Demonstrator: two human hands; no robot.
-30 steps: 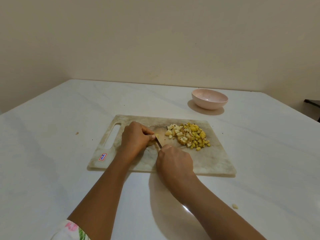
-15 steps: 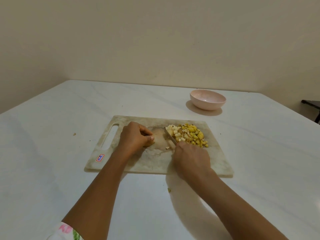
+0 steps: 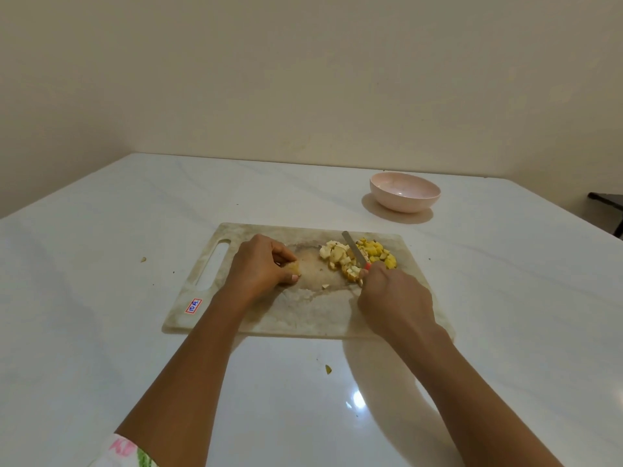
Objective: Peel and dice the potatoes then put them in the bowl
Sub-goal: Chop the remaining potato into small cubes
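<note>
A marbled cutting board (image 3: 303, 315) lies on the white table. On its far right part sits a pile of diced potato (image 3: 357, 257), pale and yellow cubes. My right hand (image 3: 394, 298) grips a knife (image 3: 354, 249) with a red handle, its blade lying across the pile. My left hand (image 3: 259, 264) pinches a small potato piece (image 3: 294, 267) against the board, left of the pile. A pink bowl (image 3: 404, 192) stands behind the board on the right, and its inside looks bare.
A small scrap (image 3: 328, 369) lies on the table in front of the board, another scrap (image 3: 143, 259) to the board's left. A dark piece of furniture (image 3: 606, 203) shows past the table's right edge. The wall runs behind the table.
My right hand moved the knife from beside my left hand to the right, pushing cut cubes into the pile. My left hand stayed on its potato piece.
</note>
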